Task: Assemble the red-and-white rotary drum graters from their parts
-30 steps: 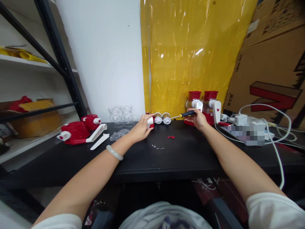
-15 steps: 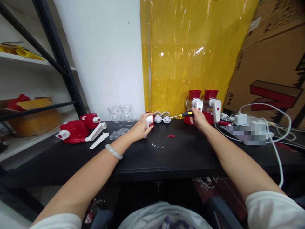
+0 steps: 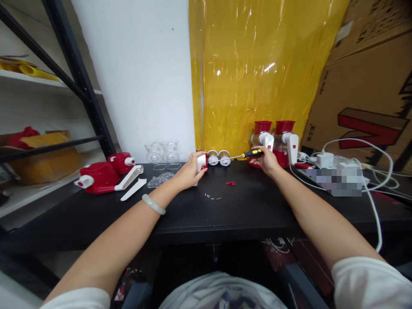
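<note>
My left hand (image 3: 189, 171) is closed around a small white and red plastic part (image 3: 202, 162) at the back of the black table (image 3: 193, 214). My right hand (image 3: 265, 161) grips the black and yellow handle of a screwdriver (image 3: 247, 154). Its shaft lies level and points left, with the tip at the part in my left hand. Two clear round pieces (image 3: 219, 158) sit just behind the shaft. Several small screws (image 3: 212, 197) and a tiny red piece (image 3: 230, 183) lie on the table between my hands.
Two assembled red and white units (image 3: 277, 141) stand behind my right hand. Red housings (image 3: 103, 175), white arms (image 3: 131, 183) and clear cups (image 3: 162, 152) lie at the left. A power strip with white cables (image 3: 337, 171) sits at the right. Metal shelving stands at the left, cardboard boxes at the right.
Both hands keep their grip and have hardly moved. The view has shifted slightly, so hands and objects sit a little higher in the frame.
</note>
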### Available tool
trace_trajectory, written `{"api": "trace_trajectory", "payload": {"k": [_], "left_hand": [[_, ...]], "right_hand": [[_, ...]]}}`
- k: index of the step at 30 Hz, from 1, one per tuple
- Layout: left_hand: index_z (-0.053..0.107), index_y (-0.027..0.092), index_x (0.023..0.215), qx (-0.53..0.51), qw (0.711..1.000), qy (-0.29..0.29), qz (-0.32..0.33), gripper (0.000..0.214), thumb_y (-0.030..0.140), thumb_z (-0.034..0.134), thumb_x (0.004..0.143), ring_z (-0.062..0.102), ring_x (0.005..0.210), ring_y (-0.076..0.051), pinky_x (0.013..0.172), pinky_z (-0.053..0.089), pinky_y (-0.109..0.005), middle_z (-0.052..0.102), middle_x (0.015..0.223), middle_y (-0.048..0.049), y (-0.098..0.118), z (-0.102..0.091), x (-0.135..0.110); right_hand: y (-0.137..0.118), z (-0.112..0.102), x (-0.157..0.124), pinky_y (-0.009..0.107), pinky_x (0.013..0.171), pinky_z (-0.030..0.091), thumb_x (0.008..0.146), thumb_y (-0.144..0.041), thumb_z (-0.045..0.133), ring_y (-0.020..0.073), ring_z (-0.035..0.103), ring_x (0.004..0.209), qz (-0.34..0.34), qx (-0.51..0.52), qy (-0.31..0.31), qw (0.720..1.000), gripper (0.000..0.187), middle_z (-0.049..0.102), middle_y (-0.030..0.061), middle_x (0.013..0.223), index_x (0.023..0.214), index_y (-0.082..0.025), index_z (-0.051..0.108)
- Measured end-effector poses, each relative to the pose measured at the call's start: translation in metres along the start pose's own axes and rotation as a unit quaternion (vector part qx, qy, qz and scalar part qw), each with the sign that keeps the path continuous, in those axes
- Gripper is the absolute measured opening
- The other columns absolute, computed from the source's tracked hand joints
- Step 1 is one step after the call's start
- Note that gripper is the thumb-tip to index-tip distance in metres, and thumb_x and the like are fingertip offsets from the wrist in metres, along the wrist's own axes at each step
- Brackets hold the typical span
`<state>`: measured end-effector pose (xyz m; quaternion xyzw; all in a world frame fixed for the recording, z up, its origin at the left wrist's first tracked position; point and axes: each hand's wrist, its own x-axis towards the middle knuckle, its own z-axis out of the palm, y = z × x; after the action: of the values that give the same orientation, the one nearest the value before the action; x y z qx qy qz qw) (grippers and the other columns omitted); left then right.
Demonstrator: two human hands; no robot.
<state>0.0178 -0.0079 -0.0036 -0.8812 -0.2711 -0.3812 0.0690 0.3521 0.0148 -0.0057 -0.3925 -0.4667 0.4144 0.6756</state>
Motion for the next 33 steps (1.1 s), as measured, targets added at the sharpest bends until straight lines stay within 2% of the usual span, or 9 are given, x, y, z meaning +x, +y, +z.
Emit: {"api": "trace_trajectory", "payload": {"k": [4,8,12,15,19,22,27,33], "left_hand": [[0.025,0.018,0.136,-0.003,1.0,0.014,0.013,0.056,0.025,0.053,0.089,0.045,0.128,-0.027,0.109,0.038,-0.048,0.042,0.133,-0.0165,-0.0013,0.0006,-0.0003],[0.025,0.018,0.135,-0.001,1.0,0.017,0.012,0.055,0.024,0.053,0.089,0.046,0.127,-0.026,0.108,0.04,-0.047,0.043,0.132,-0.0165,-0.0029,0.0013,-0.0002],[0.025,0.016,0.135,0.001,1.0,0.014,-0.001,0.054,0.025,0.052,0.089,0.045,0.128,-0.026,0.108,0.039,-0.045,0.043,0.133,-0.0178,-0.0025,0.0009,0.0],[0.026,0.016,0.135,0.0,1.0,0.015,-0.004,0.054,0.025,0.052,0.089,0.046,0.128,-0.026,0.108,0.038,-0.046,0.043,0.133,-0.0178,-0.0021,0.0006,0.0],[0.026,0.017,0.135,-0.004,1.0,0.022,0.002,0.054,0.025,0.052,0.089,0.046,0.128,-0.026,0.108,0.038,-0.047,0.042,0.133,-0.0169,-0.004,0.0016,-0.0004],[0.027,0.017,0.135,-0.005,1.0,0.025,0.002,0.054,0.025,0.053,0.089,0.045,0.129,-0.026,0.109,0.038,-0.046,0.043,0.132,-0.0165,-0.0057,0.0024,-0.0007],[0.027,0.017,0.135,-0.002,1.0,0.026,0.0,0.053,0.025,0.053,0.089,0.045,0.129,-0.026,0.109,0.038,-0.047,0.043,0.132,-0.0168,-0.0052,0.0019,-0.0005],[0.026,0.016,0.135,0.005,1.0,0.02,-0.013,0.053,0.025,0.051,0.09,0.042,0.132,-0.027,0.11,0.037,-0.046,0.042,0.134,-0.018,-0.0041,0.0005,-0.0006]], "right_hand": [[0.002,-0.0015,0.0012,0.022,0.041,0.042,0.08,-0.04,0.053,0.012,0.056,0.04,-0.005,-0.001,-0.011,1.0,0.022,0.06,-0.0018,0.058,0.091,-0.021,0.055],[0.0039,-0.0032,0.0027,0.022,0.039,0.041,0.077,-0.056,0.06,0.0108,0.053,0.038,-0.016,-0.013,-0.009,1.0,0.037,0.056,-0.0036,0.051,0.084,-0.021,0.052],[0.005,-0.0036,0.0023,0.02,0.032,0.031,0.075,-0.064,0.06,0.009,0.041,0.03,-0.047,-0.061,0.01,0.997,0.044,0.047,-0.0066,0.039,0.077,-0.021,0.051],[0.0045,-0.0033,0.0018,0.02,0.029,0.024,0.078,-0.063,0.055,0.0086,0.034,0.026,-0.067,-0.096,0.017,0.993,0.042,0.042,-0.0075,0.035,0.075,-0.021,0.051],[0.0007,-0.0025,-0.0006,0.023,0.035,0.036,0.085,-0.048,0.04,0.0128,0.048,0.033,0.005,-0.022,-0.003,1.0,0.031,0.053,-0.0028,0.043,0.08,-0.021,0.053],[-0.0022,-0.0023,-0.0032,0.025,0.04,0.041,0.083,-0.039,0.038,0.0149,0.056,0.04,0.013,0.012,-0.037,0.999,0.025,0.062,0.0011,0.055,0.084,-0.02,0.054],[-0.0016,-0.003,-0.0023,0.024,0.039,0.04,0.079,-0.041,0.048,0.013,0.053,0.039,0.005,0.007,-0.049,0.999,0.024,0.061,0.0006,0.057,0.087,-0.02,0.056],[0.0045,-0.0059,0.0028,0.019,0.032,0.03,0.081,-0.055,0.054,0.0109,0.045,0.032,-0.026,-0.032,-0.046,0.998,0.035,0.05,-0.0042,0.041,0.084,-0.02,0.053]]}}
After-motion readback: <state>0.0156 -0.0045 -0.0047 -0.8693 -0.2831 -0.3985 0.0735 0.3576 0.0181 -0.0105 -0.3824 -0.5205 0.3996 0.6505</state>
